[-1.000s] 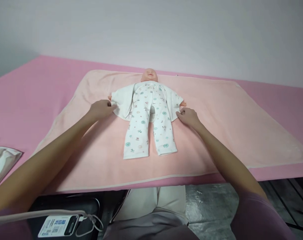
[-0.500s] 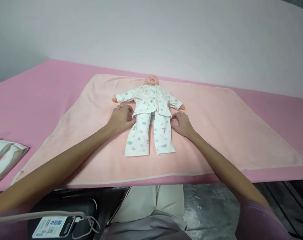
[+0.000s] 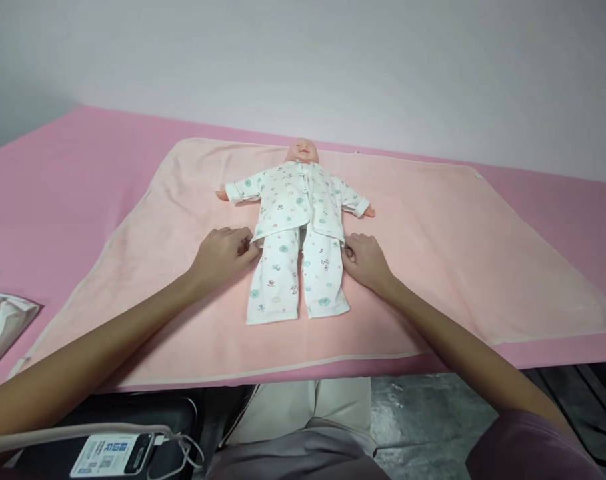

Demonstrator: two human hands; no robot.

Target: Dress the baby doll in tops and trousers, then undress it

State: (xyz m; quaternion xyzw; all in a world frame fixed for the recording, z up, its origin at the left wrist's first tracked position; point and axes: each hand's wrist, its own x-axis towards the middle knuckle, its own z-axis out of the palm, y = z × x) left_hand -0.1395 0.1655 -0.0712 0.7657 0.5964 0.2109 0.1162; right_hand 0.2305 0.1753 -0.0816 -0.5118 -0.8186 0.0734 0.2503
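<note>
A baby doll (image 3: 303, 151) lies on its back, arms spread, on a peach blanket (image 3: 433, 267). It wears a white printed jacket (image 3: 287, 200) and matching printed pants (image 3: 281, 280), whose legs lie flat and apart. My left hand (image 3: 225, 253) pinches the jacket's lower corner on the left side, at hip height. On the opposite side, the fingers of my right hand (image 3: 367, 260) are closed on the jacket's hem. The fingertips of both hands are partly hidden by the cloth and knuckles.
Pink cover (image 3: 83, 167) spreads under the blanket up to a pale wall (image 3: 333, 67). A folded patterned cloth bundle (image 3: 5, 323) rests at the left edge. Below the table edge are a black case (image 3: 173, 417), a labelled device (image 3: 110, 455) and a looped cable (image 3: 107, 430).
The jacket's lower left side is drawn outward and lies flatter. My left hand has moved left and down with the hem; my right hand has closed at the right hem.
</note>
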